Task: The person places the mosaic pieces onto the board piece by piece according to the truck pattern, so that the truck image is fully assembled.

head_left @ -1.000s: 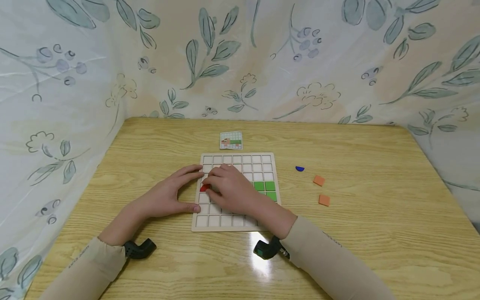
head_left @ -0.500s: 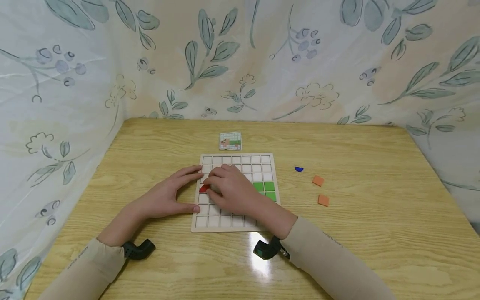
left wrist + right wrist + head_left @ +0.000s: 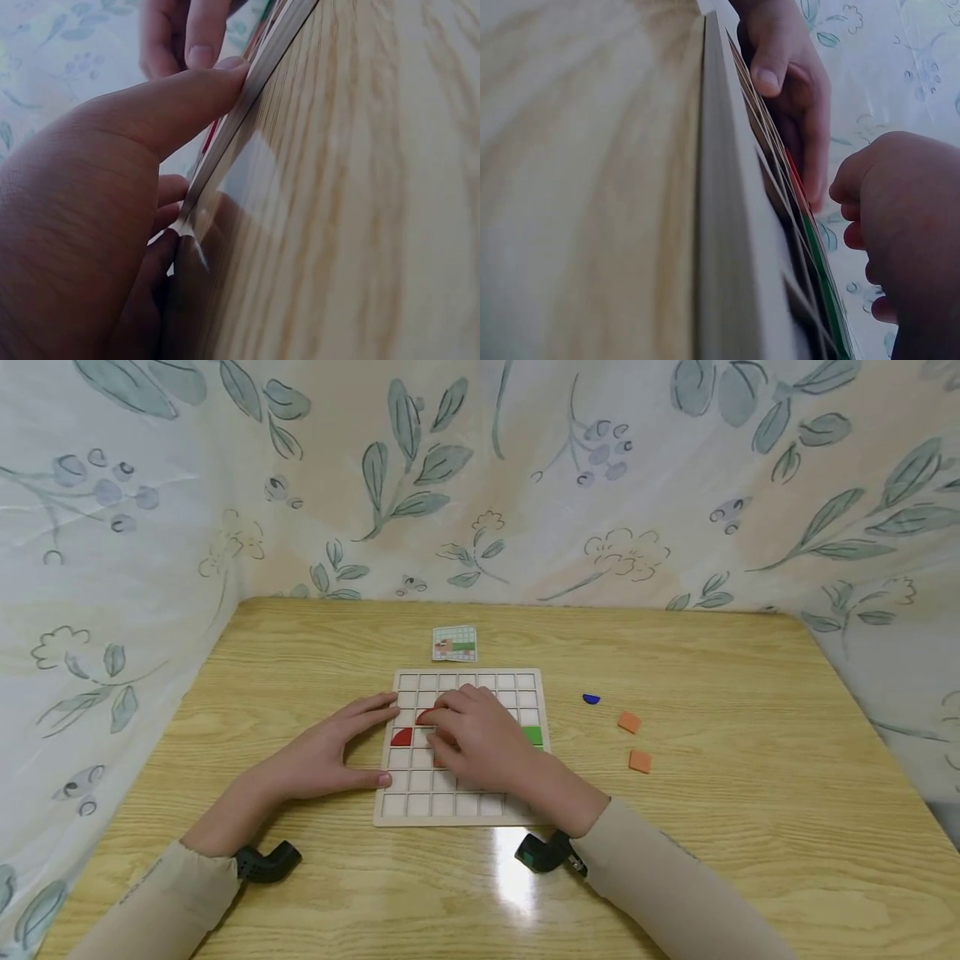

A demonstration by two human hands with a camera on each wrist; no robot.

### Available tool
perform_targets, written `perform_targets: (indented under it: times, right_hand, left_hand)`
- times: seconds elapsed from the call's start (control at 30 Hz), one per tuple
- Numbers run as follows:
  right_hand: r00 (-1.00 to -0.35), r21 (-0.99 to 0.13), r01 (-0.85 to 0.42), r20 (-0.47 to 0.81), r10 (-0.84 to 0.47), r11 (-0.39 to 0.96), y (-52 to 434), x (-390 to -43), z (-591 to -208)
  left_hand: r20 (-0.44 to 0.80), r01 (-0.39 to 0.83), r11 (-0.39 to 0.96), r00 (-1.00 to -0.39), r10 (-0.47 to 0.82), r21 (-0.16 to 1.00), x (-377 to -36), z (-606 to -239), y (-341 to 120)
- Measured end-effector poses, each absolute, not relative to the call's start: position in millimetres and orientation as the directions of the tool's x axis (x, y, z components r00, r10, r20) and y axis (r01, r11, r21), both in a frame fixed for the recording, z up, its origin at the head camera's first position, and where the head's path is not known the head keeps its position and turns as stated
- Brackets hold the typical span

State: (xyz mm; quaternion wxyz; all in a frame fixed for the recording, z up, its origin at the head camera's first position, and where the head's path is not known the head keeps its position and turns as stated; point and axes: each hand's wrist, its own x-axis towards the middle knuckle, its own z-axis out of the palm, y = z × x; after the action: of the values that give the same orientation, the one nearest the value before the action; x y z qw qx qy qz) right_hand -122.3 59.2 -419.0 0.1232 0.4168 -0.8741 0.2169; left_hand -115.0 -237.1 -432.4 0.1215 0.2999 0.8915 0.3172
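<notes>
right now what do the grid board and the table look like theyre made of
The grid board looks like pale unfinished wood or plywood: matt, light edges, thin raised ribs between the cells. The table shows yellow wood grain with a glossy coat, given the bright glare near the front edge; it could be laminate rather than solid wood.

Plenty of bare table (image 3: 750, 827) to the right and front, only the blue piece (image 3: 591, 699) and two orange squares (image 3: 634, 741) sitting out there. Left side of the grid board (image 3: 457, 810) is blocked by the left hand (image 3: 322, 756) braced on its edge, and the right hand (image 3: 480, 739) covers the middle cells. Back rows are open, with the little card (image 3: 454, 643) just behind
</notes>
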Motion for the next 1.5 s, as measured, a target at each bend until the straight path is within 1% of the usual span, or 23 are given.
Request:
perform_targets:
  times: [0.43, 0.93, 1.2, 1.37, 1.5]
  right_hand:
    - [-0.679, -0.285, -0.733, 0.373, -0.633, 0.618, 86, -126, -413]
    - [-0.756, -0.275, -0.645, 0.366, -0.543, 0.713, 148, -129, -426]
    - [-0.761, -0.289, -0.631, 0.412, -0.501, 0.72, 177, -129, -429]
    - [-0.764, -0.268, -0.616, 0.433, -0.478, 0.741, 196, -129, -430]
    - [-0.78, -0.262, -0.589, 0.43, -0.454, 0.764, 208, -128, -429]
  left_hand:
    - [-0.035, 0.45, 0.617, -0.79, 0.612, 0.646, -114, -434, -238]
    - [-0.028, 0.457, 0.624, -0.793, 0.609, 0.634, -114, -435, -238]
    - [-0.03, 0.452, 0.628, -0.796, 0.604, 0.633, -113, -435, -239]
    - [-0.033, 0.449, 0.63, -0.797, 0.603, 0.634, -113, -434, -238]
    - [-0.031, 0.451, 0.624, -0.795, 0.606, 0.639, -113, -434, -237]
